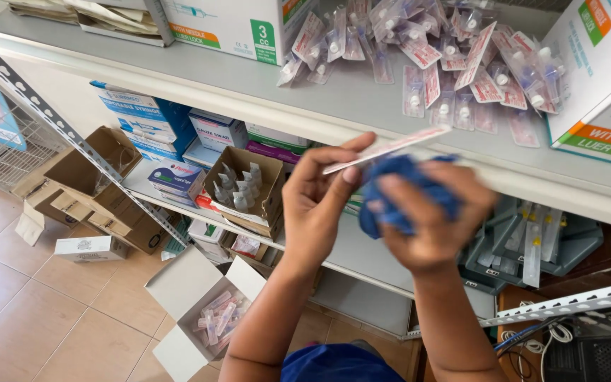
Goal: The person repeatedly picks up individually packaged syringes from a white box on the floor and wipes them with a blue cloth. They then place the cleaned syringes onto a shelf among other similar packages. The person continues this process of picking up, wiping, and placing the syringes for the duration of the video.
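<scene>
My left hand (pixel 317 200) pinches a long flat sealed packet (pixel 390 147), white with pink edges, by its lower end, holding it up in front of the shelf edge. My right hand (pixel 438 216) is closed around a bunched blue cloth (pixel 399 192), pressed against the packet. Both hands are blurred. Just above them, many similar sealed syringe packets (pixel 454 60) lie in a loose heap on the grey shelf (pixel 249 81).
White cartons stand on the shelf at the top (pixel 238 25) and right (pixel 599 78). A lower shelf holds blue boxes (pixel 143 124) and an open box of small bottles (pixel 243 189). An open carton of packets (pixel 210 315) sits on the tiled floor; grey trays (pixel 532 244) at right.
</scene>
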